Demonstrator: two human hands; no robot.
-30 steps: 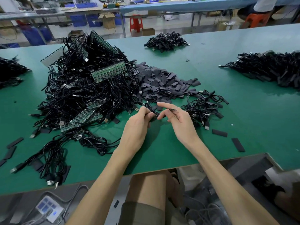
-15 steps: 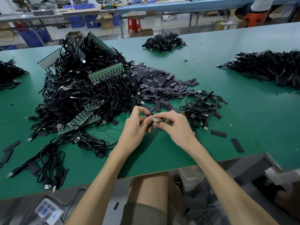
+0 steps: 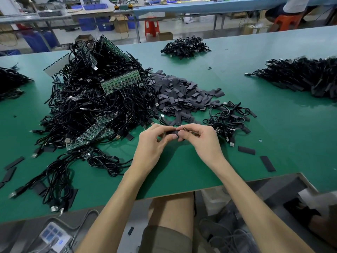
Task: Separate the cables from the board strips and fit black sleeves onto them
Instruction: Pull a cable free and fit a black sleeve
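Observation:
A big heap of black cables (image 3: 94, 106) tangled with green board strips (image 3: 121, 82) fills the left of the green table (image 3: 273, 125). Right of it lies a pile of flat black sleeves (image 3: 180, 95). Over the table's front, my left hand (image 3: 153, 141) pinches a black sleeve (image 3: 173, 132) between thumb and fingers. My right hand (image 3: 202, 138) meets it from the right, its fingers curled round the thin end of a cable (image 3: 184, 128) at the sleeve's mouth. Most of that cable is hidden in the hands.
A small bunch of cables (image 3: 228, 121) lies right of my hands, with loose sleeves (image 3: 267, 163) near the front edge. More cable piles sit at the far middle (image 3: 186, 46), right (image 3: 306, 77) and left (image 3: 9, 83). A cable bundle (image 3: 54, 176) trails at front left.
My hands have closed together and drawn slightly nearer to me. The cable's metal plug that showed between the fingers is now covered, and a black sleeve sits between both hands.

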